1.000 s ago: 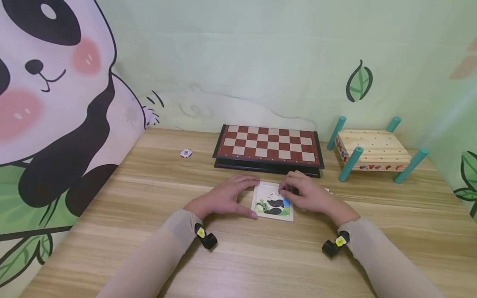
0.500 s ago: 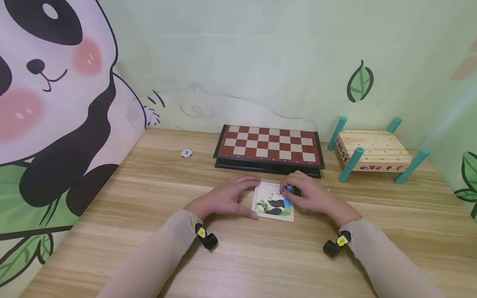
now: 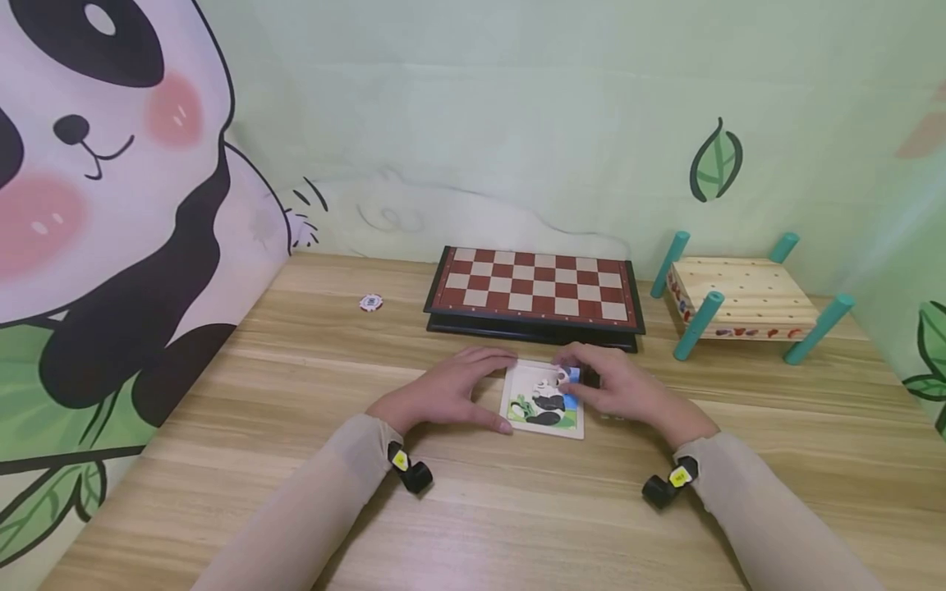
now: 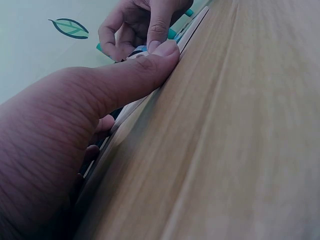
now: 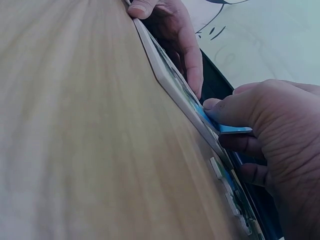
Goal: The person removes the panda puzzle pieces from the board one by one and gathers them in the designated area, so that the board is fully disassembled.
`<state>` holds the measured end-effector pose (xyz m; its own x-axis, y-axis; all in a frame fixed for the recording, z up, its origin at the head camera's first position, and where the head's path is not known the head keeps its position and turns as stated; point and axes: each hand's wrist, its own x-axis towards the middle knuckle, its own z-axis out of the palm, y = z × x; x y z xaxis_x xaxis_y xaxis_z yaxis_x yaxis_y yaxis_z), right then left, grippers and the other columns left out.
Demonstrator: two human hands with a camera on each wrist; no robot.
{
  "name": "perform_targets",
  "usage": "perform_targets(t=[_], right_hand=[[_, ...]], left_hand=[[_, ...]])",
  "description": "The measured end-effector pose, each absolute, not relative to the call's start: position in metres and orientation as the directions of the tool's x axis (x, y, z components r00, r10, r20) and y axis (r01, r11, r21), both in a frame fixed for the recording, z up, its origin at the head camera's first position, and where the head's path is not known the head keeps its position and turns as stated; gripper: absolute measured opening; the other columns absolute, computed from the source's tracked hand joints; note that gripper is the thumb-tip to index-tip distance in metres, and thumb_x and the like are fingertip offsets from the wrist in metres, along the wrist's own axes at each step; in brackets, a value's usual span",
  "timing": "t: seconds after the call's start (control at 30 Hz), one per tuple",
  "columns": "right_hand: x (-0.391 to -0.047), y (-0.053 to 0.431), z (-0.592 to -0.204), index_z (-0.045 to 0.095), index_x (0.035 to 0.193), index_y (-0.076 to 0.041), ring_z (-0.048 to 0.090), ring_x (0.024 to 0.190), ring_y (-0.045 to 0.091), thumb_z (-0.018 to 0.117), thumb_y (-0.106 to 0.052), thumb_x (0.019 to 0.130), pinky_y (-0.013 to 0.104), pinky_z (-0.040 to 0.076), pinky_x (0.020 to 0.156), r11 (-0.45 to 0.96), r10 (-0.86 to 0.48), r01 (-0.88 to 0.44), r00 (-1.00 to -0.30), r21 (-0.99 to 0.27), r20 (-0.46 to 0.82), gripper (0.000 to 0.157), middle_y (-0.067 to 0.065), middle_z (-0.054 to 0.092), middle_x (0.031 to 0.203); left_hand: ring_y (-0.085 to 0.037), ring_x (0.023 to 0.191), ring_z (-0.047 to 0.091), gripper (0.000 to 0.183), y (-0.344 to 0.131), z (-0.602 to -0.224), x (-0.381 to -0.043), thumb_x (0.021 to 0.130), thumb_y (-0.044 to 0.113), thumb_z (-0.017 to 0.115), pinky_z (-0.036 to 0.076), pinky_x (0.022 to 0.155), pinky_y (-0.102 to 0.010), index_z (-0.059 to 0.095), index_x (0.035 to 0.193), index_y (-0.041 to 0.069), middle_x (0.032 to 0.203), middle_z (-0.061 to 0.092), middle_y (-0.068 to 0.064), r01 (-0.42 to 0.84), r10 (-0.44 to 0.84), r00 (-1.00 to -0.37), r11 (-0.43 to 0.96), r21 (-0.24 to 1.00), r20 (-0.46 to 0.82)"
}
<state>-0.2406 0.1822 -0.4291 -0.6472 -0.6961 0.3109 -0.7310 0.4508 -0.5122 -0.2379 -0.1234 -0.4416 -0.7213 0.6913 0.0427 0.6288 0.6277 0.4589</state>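
A jigsaw puzzle tray (image 3: 522, 373) with a pale rim lies on the table, partly filled with a panda picture. My left hand (image 3: 451, 390) holds the tray's left side, thumb at the near corner and fingertips at the far one. In the left wrist view the left thumb (image 4: 142, 72) lies along the tray's edge. Over the tray's right side my right hand (image 3: 617, 382) pinches a puzzle piece (image 3: 564, 375) showing part of a panda face and blue. That piece's blue part (image 5: 235, 129) sticks out beneath the right thumb in the right wrist view.
Several loose puzzle pieces (image 5: 230, 195) lie beside the tray, mostly hidden under my right hand. Behind stands a folded chessboard box (image 3: 534, 287). A wooden pegboard (image 3: 739, 295) with teal legs is at the back right, and a poker chip (image 3: 371, 303) lies back left.
The piece in my right hand has turned, and its panda face now shows over the tray's upper right. The right fingers have spread slightly. My left hand stays in place.
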Motion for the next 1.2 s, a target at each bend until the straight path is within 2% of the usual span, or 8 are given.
perform_targets(t=[0.23,0.53,0.73,1.0,1.2], right_hand=[[-0.2377,0.1814,-0.4288,0.060,0.126,-0.017,0.063,0.096,0.011,0.073,-0.017,0.094,0.040,0.056,0.086,0.467,-0.696,-0.714,-0.661,-0.522,0.281,0.035,-0.003,0.069,0.112],[-0.2383,0.1804,-0.4286,0.065,0.122,-0.016,0.065,0.105,0.013,0.073,-0.016,0.094,0.043,0.055,0.093,0.456,-0.709,-0.731,-0.643,-0.507,0.291,0.030,-0.003,0.070,0.115],[-0.2378,0.1805,-0.4262,0.065,0.122,-0.014,0.065,0.104,0.012,0.074,-0.015,0.093,0.043,0.055,0.093,0.451,-0.708,-0.730,-0.643,-0.514,0.292,0.029,-0.003,0.070,0.115],[-0.2374,0.1808,-0.4248,0.064,0.125,-0.015,0.064,0.098,0.012,0.072,-0.016,0.095,0.040,0.056,0.086,0.461,-0.682,-0.691,-0.677,-0.556,0.276,0.031,0.000,0.070,0.116],[-0.2392,0.1815,-0.4260,0.066,0.122,-0.013,0.064,0.095,0.012,0.073,-0.014,0.094,0.037,0.057,0.080,0.432,-0.681,-0.700,-0.666,-0.568,0.303,0.029,0.001,0.072,0.114]], left_hand=[[-0.017,0.147,0.029,0.104,-0.1236,-0.4413,-0.2369,0.071,0.080,0.069,0.026,0.119,-0.045,0.040,0.154,0.025,0.159,0.035,0.007,0.633,0.696,-0.717,0.624,0.459,0.044],[-0.016,0.147,0.027,0.104,-0.1240,-0.4404,-0.2362,0.071,0.080,0.069,0.025,0.119,-0.045,0.039,0.155,0.027,0.159,0.034,0.008,0.624,0.691,-0.722,0.626,0.469,0.037],[-0.016,0.147,0.028,0.103,-0.1235,-0.4392,-0.2364,0.071,0.080,0.069,0.026,0.119,-0.045,0.040,0.154,0.027,0.159,0.035,0.008,0.624,0.690,-0.722,0.624,0.471,0.041],[-0.013,0.146,0.028,0.104,-0.1235,-0.4425,-0.2384,0.070,0.083,0.067,0.026,0.119,-0.043,0.039,0.154,0.029,0.158,0.035,0.010,0.622,0.686,-0.727,0.631,0.463,0.042],[-0.014,0.147,0.028,0.104,-0.1238,-0.4433,-0.2386,0.070,0.083,0.066,0.026,0.118,-0.044,0.039,0.154,0.029,0.159,0.035,0.010,0.625,0.687,-0.725,0.629,0.463,0.046]])
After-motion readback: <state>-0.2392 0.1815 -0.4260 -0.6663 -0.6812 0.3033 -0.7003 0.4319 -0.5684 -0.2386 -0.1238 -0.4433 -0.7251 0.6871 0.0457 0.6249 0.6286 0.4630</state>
